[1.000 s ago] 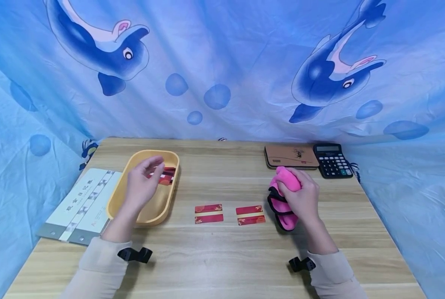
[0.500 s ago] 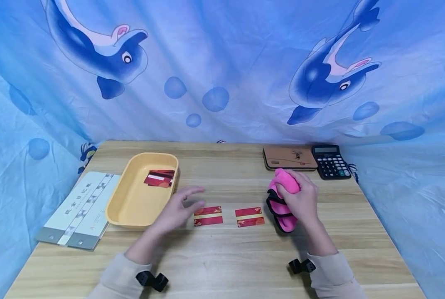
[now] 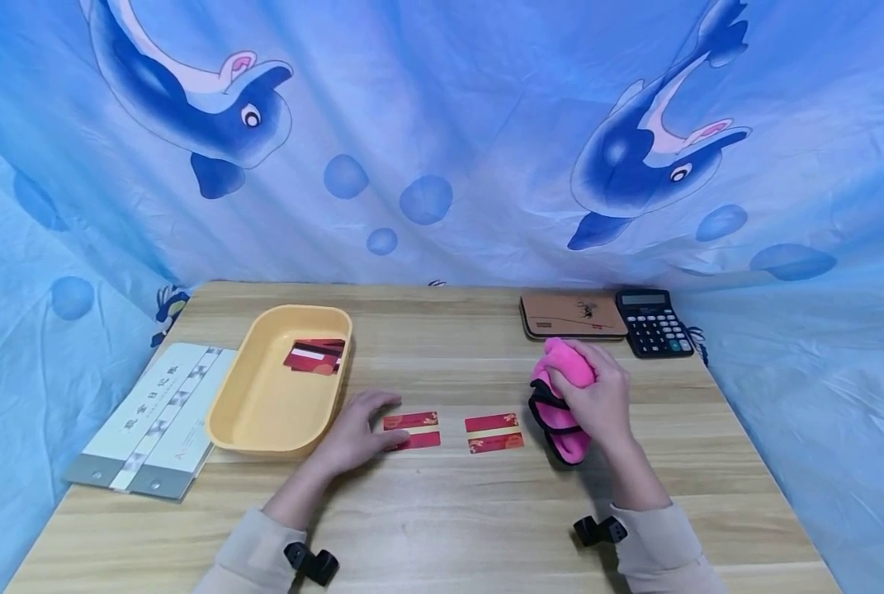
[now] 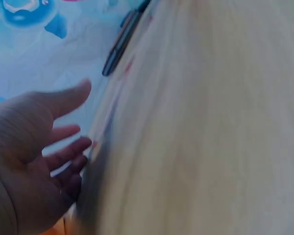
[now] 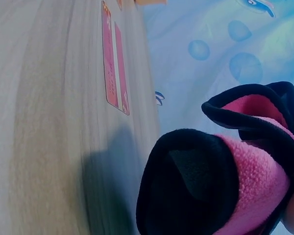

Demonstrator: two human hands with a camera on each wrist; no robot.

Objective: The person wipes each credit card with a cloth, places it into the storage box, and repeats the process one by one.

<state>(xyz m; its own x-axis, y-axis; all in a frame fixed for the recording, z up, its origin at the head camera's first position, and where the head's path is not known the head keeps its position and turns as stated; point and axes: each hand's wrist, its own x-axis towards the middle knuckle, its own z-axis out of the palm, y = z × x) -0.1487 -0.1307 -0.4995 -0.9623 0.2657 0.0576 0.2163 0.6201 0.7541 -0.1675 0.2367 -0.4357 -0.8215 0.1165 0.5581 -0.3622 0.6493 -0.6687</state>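
My left hand (image 3: 354,437) hovers low at the left end of a red card with a gold stripe (image 3: 421,440); its thumb and index finger reach over the card's edge. In the left wrist view the fingers are spread and gently bent, with nothing between them. A second red card (image 3: 494,433) lies flat to the right. My right hand (image 3: 598,394) grips a bunched pink cloth (image 3: 571,363) with black edging, just right of that card. The right wrist view shows the cloth's folds (image 5: 257,169) up close.
A yellow tray (image 3: 252,412) at left holds several red cards (image 3: 315,356). Beside it lies a white-and-grey ledger (image 3: 152,412). At the back right are a brown wallet (image 3: 571,316) and a black calculator (image 3: 653,323). A blue dolphin curtain (image 3: 486,124) surrounds the wooden table (image 3: 442,520).
My left hand has come out from over the tray, moving right and down to the left card. The right hand keeps its hold on the cloth in the same place.
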